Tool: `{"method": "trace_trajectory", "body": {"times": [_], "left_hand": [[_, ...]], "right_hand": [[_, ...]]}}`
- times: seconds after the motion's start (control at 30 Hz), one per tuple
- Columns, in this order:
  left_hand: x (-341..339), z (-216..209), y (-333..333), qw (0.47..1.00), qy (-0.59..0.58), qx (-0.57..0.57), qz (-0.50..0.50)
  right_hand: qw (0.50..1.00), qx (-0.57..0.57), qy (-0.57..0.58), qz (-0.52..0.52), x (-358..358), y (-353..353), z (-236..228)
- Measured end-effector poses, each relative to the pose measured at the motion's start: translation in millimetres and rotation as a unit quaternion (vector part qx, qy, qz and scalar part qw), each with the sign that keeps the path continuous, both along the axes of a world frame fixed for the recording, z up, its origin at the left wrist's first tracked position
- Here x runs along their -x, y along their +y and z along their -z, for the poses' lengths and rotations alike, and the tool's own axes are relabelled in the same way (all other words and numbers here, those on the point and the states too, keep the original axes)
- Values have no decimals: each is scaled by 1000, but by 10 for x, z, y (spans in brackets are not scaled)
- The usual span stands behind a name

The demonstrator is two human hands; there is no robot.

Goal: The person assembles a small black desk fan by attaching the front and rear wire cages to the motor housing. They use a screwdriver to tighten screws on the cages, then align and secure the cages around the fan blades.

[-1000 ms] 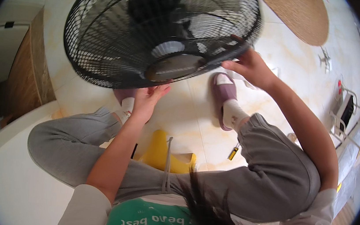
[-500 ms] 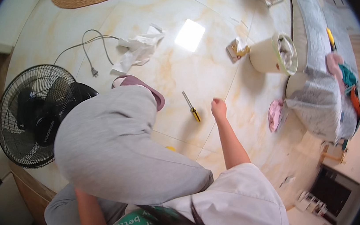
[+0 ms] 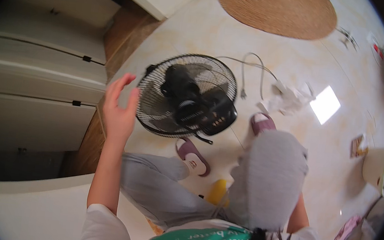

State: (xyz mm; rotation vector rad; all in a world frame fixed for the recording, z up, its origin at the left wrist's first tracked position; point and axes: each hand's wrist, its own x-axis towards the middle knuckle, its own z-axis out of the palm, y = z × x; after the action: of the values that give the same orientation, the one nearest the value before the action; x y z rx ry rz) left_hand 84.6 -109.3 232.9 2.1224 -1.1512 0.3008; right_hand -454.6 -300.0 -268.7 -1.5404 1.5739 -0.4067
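Observation:
My left hand (image 3: 121,107) is raised beside the near-left rim of a black electric fan (image 3: 186,105). Its fingers are apart and nothing is in them; from this view I cannot tell if it touches the cage. The fan lies on the floor, its wire cage and dark blades facing down and its motor housing and control panel on top. A short stretch of my right forearm (image 3: 299,216) shows beyond my raised knee, which hides the right hand. A yellow object (image 3: 218,192) lies between my legs, partly covered.
A power cord (image 3: 255,64) runs from the fan toward crumpled white paper (image 3: 289,99). A bin (image 3: 377,168) and a small box (image 3: 357,146) stand at the right. Cabinets (image 3: 35,121) line the left; a woven mat (image 3: 277,11) lies at the far side.
My view has swung left, bringing fan and cabinets inward. My left hand has come up beside the fan. My right hand, earlier closed over the floor near a screwdriver, is now behind my knee.

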Motion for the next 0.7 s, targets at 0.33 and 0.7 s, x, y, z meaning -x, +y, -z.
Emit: {"method": "trace_trajectory", "body": {"times": [0.33, 0.7], "left_hand": [[-695, 234, -244, 970, 227, -70, 57], [-917, 403, -70, 949, 268, 9, 166]], "right_hand": [[797, 286, -227, -481, -3279, -1398, -4366], [681, 301, -286, -604, -4621, -1244, -4514]]}}
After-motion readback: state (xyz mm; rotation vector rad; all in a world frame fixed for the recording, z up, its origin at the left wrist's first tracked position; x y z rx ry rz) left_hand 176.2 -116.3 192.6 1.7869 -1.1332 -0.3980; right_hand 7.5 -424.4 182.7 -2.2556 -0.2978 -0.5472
